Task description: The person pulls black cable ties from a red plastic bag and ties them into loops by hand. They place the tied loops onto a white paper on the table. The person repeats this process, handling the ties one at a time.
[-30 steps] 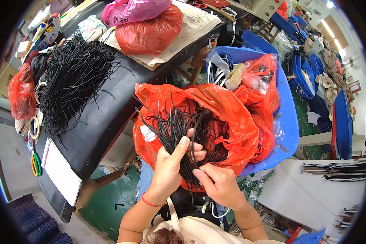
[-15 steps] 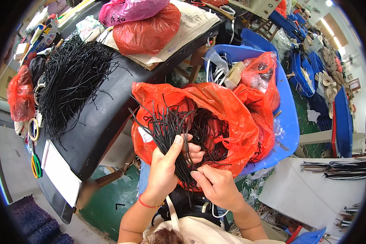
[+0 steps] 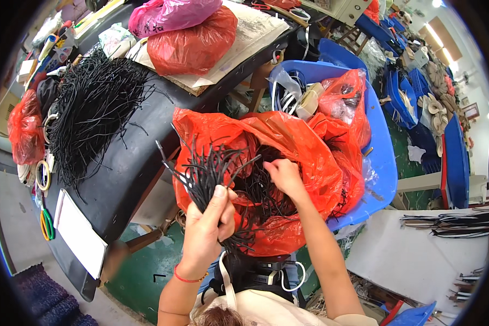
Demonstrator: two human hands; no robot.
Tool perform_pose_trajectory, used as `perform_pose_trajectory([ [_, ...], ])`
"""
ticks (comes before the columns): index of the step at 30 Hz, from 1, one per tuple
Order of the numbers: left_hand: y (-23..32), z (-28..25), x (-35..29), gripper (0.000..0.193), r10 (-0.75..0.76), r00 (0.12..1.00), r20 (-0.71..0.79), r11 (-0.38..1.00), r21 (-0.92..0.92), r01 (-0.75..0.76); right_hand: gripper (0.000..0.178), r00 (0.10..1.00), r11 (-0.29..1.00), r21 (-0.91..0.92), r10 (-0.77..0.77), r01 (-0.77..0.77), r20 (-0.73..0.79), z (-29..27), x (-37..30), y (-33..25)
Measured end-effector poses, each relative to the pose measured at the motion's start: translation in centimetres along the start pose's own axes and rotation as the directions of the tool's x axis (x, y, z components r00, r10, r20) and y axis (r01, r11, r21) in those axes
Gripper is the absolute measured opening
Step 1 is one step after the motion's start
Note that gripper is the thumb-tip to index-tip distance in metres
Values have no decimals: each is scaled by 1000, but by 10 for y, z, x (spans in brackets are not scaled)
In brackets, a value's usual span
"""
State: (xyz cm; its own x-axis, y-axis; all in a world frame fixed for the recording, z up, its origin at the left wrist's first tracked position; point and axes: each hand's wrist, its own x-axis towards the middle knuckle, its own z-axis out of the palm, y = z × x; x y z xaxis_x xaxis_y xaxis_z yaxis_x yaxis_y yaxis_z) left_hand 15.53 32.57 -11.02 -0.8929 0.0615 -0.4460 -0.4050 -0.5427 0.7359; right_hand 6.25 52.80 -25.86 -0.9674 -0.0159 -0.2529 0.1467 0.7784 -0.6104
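Observation:
My left hand is closed round a bundle of thin black cords, whose ends fan out above the thumb and hang below the fist. It is at the near left side of an open red plastic bag. My right hand reaches into the bag's mouth with fingers bent together, touching loose black cords inside. Whatever its fingertips hold is hidden among them. The bag rests against a blue plastic bin.
A big heap of black cords lies on the black-topped table at left, with a white pad near its corner. Red and pink bags sit farther back. A pale table with dark strips stands at right.
My right hand has left the lower end of the bundle and moved up and away into the red bag. My left hand has shifted slightly left, still holding the cords.

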Motion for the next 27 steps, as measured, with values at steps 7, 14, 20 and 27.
perform_pose_trajectory([
  [7, -5, -10, 5, 24, 30, 999, -17, 999, -13, -30, 24, 993, 975, 190, 120, -116, -12, 12, 0, 14],
  [14, -17, -2, 9, 17, 53, 998, 23, 998, -25, -53, 18, 994, 909, 412, 89, -55, -62, -67, -74, -35],
  [20, -31, 3, 13, 29, -107, 990, 96, 990, 103, 97, 9, 948, 915, 285, -225, 285, -226, -80, -134, -93],
  [27, -28, 3, 18, 27, -112, 992, 56, 994, 21, 111, 9, 927, 885, 282, -373, 370, -43, -63, -168, -106],
])
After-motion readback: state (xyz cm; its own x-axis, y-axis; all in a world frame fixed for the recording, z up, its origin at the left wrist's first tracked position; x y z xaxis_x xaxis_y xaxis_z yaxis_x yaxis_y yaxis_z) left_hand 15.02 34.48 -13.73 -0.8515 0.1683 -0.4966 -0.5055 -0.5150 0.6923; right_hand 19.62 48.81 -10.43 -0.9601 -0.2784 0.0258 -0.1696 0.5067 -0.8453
